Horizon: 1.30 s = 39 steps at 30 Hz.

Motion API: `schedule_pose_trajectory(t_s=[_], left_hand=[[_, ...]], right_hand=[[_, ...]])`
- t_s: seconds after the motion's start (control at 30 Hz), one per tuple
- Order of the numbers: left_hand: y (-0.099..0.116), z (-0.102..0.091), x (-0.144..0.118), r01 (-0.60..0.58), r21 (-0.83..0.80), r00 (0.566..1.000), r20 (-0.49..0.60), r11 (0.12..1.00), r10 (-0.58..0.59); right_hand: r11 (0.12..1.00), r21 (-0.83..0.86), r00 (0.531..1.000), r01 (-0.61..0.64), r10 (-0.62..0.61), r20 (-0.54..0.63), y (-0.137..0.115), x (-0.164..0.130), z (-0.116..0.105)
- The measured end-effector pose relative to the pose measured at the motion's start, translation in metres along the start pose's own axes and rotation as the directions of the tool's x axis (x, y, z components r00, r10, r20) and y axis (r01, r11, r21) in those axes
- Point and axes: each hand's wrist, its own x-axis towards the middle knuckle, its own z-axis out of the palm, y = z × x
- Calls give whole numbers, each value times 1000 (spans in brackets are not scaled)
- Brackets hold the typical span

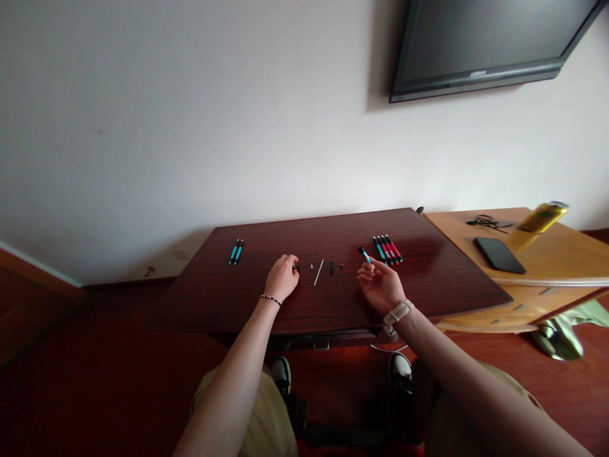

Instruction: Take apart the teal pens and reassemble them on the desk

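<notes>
My left hand [282, 278] rests low over the table with its fingers curled. A small dark pen part [295, 268] peeks out at its fingertips, mostly covered. Raised above the table, my right hand [382, 284] pinches a blue and black pen barrel [365, 255], tilted up and to the left. Between the hands lie loose pen pieces: a tiny pale piece [311, 266], a thin white refill [318, 273], a black grip section [332, 268] and a tiny dark piece [341, 266].
Two blue pens [236, 252] lie at the left of the dark wooden table [266, 235]; several blue and red pens [387, 249] sit in a row at right. A lighter cabinet holds a phone [499, 254], a cable [490, 222] and a yellow can [543, 218]. A television [485, 38] hangs above.
</notes>
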Motion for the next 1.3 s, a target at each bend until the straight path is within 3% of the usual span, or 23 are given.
schedule_pose_trajectory(t_s=[0.87, 1.3], left_hand=[[9, -17, -7, 51, -31, 993, -105, 998, -54], [2, -2, -5, 59, -36, 996, -69, 998, -62]], right_hand=[[996, -91, 1000, 3, -5, -27, 10, 4, 1], [998, -58, 1000, 15, -16, -23, 36, 10, 12]])
